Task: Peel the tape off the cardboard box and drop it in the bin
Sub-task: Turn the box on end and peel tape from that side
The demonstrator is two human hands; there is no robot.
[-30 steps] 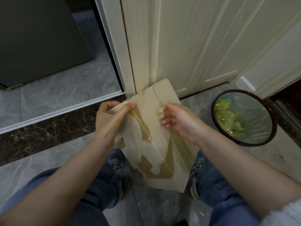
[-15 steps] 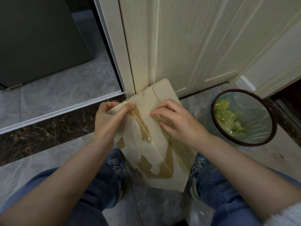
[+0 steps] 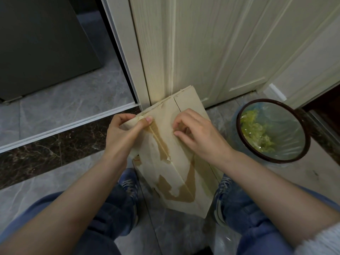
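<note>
Now left grip clamps the box edge; right grip picks at tape.

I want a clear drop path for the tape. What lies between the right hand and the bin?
In the head view, only the cardboard box's right edge and bare grey floor lie between the right hand and the bin.

floor: grey marbled tile w/ a dark brown marble strip across the doorway. on it we see the flattened cardboard box, far edge at the door; round bin to its right, apart; blue shoes either side of the box.
</note>
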